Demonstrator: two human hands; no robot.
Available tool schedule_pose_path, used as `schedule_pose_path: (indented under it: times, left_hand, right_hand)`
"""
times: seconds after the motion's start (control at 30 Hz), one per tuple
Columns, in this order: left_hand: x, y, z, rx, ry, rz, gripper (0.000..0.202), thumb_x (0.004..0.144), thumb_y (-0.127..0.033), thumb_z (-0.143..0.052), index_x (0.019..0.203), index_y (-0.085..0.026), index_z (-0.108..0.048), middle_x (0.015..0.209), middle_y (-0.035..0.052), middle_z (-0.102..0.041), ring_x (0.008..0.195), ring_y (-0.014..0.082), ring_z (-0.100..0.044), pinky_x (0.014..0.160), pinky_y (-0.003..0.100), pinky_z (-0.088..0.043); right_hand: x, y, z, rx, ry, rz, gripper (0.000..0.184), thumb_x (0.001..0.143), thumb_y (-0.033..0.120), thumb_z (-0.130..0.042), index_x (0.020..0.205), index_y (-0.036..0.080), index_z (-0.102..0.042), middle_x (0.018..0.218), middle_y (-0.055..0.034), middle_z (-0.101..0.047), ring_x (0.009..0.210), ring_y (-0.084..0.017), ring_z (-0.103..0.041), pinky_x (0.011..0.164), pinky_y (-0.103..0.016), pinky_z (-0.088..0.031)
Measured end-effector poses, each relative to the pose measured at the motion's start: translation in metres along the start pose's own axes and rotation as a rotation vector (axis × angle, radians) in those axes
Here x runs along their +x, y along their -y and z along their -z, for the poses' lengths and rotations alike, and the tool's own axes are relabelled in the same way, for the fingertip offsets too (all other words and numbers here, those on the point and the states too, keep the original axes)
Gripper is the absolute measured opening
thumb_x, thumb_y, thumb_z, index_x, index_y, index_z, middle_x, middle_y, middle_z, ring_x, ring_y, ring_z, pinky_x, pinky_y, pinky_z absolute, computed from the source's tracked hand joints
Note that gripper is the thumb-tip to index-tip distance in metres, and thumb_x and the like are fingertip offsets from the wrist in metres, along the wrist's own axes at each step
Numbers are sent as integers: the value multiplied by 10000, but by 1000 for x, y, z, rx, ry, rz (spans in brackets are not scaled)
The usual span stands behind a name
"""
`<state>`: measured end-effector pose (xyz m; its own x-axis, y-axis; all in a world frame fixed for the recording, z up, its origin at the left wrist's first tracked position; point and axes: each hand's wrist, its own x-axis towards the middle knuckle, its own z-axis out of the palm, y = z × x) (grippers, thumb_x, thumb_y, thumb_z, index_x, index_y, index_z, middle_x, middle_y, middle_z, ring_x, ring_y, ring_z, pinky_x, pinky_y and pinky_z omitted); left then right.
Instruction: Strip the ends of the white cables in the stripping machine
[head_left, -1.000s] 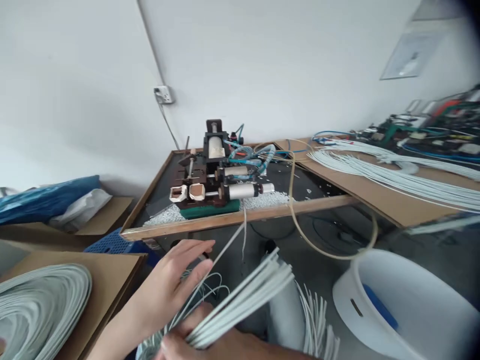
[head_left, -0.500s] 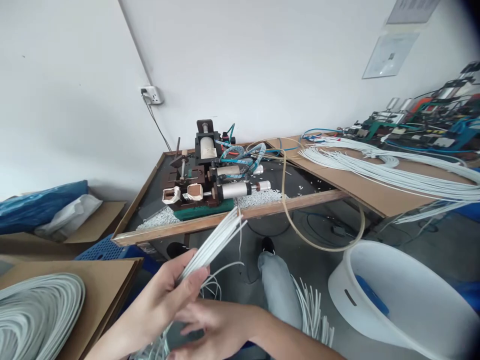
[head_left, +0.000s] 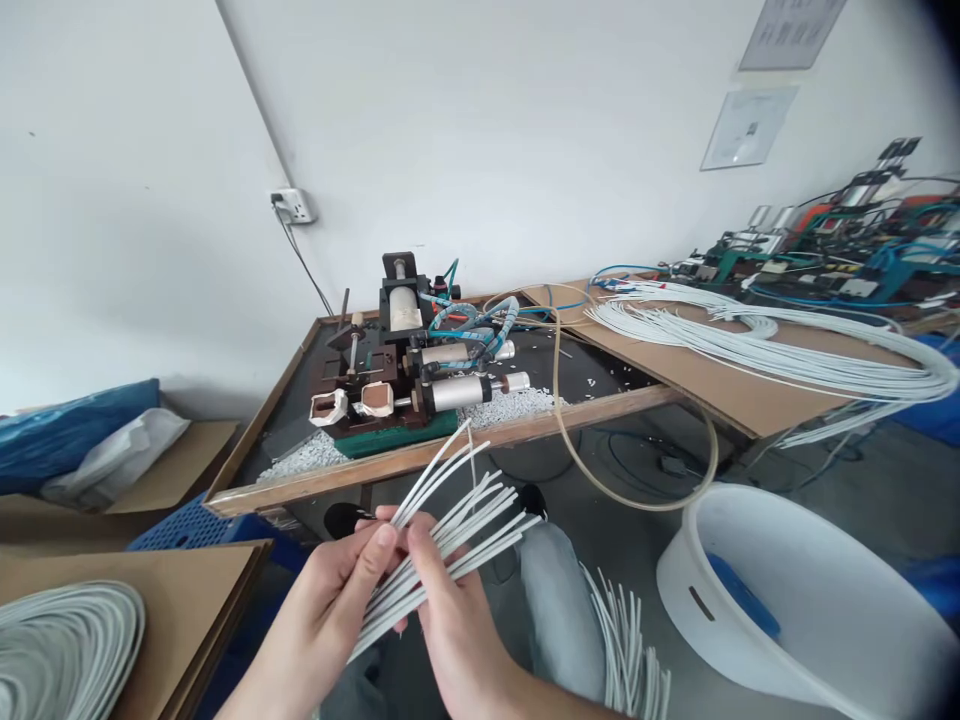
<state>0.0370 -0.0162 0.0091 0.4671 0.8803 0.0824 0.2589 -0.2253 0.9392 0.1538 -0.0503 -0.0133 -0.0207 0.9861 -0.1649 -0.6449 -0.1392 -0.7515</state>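
Note:
A bundle of white wires (head_left: 469, 520) lies across both my hands, its cut ends fanned out toward the bench. My left hand (head_left: 349, 580) grips the bundle from the left, thumb on top. From the right, my right hand (head_left: 450, 600) pinches the same wires, thumb pressed over them. A few strands stand apart from the rest near my left thumb. Beyond the wire ends is a pneumatic fixture (head_left: 409, 370) with silver cylinders and two taped jaws, on a wood-edged bench. More white wires (head_left: 630, 640) hang beside my leg.
A white tub (head_left: 690, 570) with a blue object inside stands at the right. Coiled wire (head_left: 75, 640) rests on cardboard at the left. Long white wires (head_left: 810, 360) lie on the cardboard-topped table at right. A beige hose (head_left: 562, 420) loops below the bench's wooden edge (head_left: 510, 435).
My right hand has come up from below and now grips the bundle beside my left hand. The wire ends have spread from a tight bunch into a fan.

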Motion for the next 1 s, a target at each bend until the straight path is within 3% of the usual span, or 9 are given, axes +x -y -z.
schedule_pose_path:
  times: [0.07, 0.13, 0.2, 0.27, 0.43, 0.57, 0.7, 0.8, 1.0]
  left_hand:
    - [2, 2, 1, 48, -57, -31, 541, 998, -553, -428, 670, -157, -596, 665, 40, -571, 620, 152, -505, 555, 222, -415]
    - [4, 4, 2, 60, -51, -32, 514, 989, -543, -454, 697, -154, -619, 672, 32, -541, 643, 156, -485, 548, 222, -393]
    - [5, 7, 2, 37, -25, -31, 499, 979, -538, -477, 712, -149, -641, 674, 31, -531, 662, 164, -483, 565, 229, -393]
    - [5, 9, 1, 7, -23, -44, 494, 968, -535, -500, 704, -143, -647, 667, 32, -531, 656, 166, -478, 578, 236, -395]
    - [2, 10, -3, -57, -154, -46, 464, 954, -510, -553, 701, -140, -673, 680, 42, -580, 659, 166, -514, 599, 233, -415]
    - [9, 12, -2, -415, -294, -25, 397, 911, -501, -636, 794, -144, -765, 713, 60, -646, 653, 169, -569, 658, 260, -474]
    - [26, 21, 10, -666, -460, 52, 351, 797, -478, -780, 880, -137, -786, 646, 14, -580, 530, 91, -478, 528, 207, -376]
    - [39, 29, 16, -673, -461, 93, 377, 774, -481, -804, 847, -113, -770, 537, -42, -434, 455, 44, -347, 475, 196, -247]
    - [50, 40, 13, -637, -437, 153, 540, 686, -575, -831, 864, -72, -752, 490, -80, -326, 432, 29, -238, 467, 219, -133]
  right_hand:
    - [0, -1, 0, 36, -2, -9, 556, 795, 659, -669, 1131, 219, -722, 1037, -64, -764, 803, -116, -652, 633, -200, -457]
    - [0, 0, 2, 52, 26, 26, 480, 817, 604, -683, 1126, 239, -723, 1100, -49, -758, 1022, -167, -676, 867, -265, -510]
    - [0, 1, 4, 31, 22, 80, 433, 830, 578, -682, 1092, 237, -736, 1159, -48, -747, 1151, -209, -652, 1045, -341, -461]
    - [1, 2, 5, 8, 7, 119, 407, 842, 569, -672, 1048, 227, -750, 1193, -56, -739, 1210, -233, -629, 1099, -370, -426]
    - [3, 1, 9, 13, 0, 66, 434, 858, 565, -652, 1060, 193, -746, 1166, -92, -751, 1141, -251, -662, 1070, -416, -454]
    - [3, -3, 15, 87, -1, 83, 435, 863, 592, -630, 1029, 201, -721, 1205, -85, -741, 1164, -242, -656, 1070, -399, -452]
    - [1, -5, 20, 149, -53, -38, 447, 779, 623, -709, 915, 198, -684, 954, -73, -801, 973, -247, -745, 959, -376, -522]
    - [-4, -2, 17, 157, -15, -55, 437, 758, 615, -732, 839, 189, -673, 728, -38, -767, 772, -237, -756, 796, -354, -566]
    - [-10, -1, 14, 193, 87, -10, 399, 831, 593, -668, 783, 197, -658, 597, -22, -726, 665, -190, -725, 714, -295, -551]
